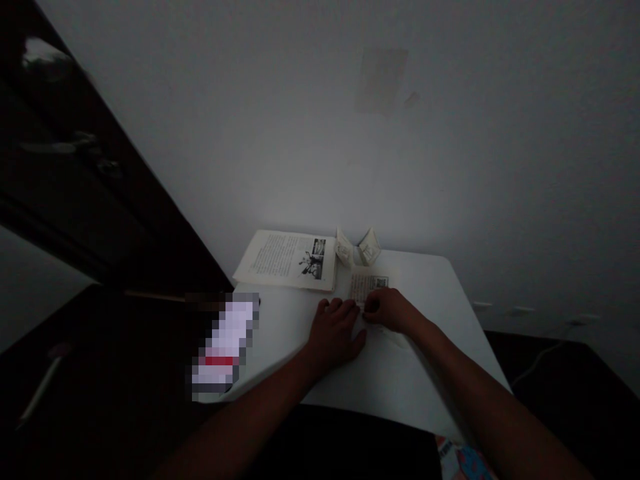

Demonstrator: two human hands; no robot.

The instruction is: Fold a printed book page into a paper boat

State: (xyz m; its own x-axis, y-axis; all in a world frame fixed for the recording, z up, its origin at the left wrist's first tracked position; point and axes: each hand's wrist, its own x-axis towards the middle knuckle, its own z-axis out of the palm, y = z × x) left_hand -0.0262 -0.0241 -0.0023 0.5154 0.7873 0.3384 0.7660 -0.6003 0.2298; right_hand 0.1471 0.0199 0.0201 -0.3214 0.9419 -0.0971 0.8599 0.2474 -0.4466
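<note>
On a small white table lies a printed sheet of paper in front of me. My left hand rests palm down on the sheet's near part, fingers stretched and close together. My right hand sits just to its right with fingers curled in a pinch on the paper's edge. Both hands touch each other over the sheet. The lower part of the paper is hidden under the hands.
An open booklet with a black-and-white picture lies at the table's back left. Two small folded paper shapes stand at the back by the white wall. A blurred-out object lies at the table's left edge. A dark door stands at left.
</note>
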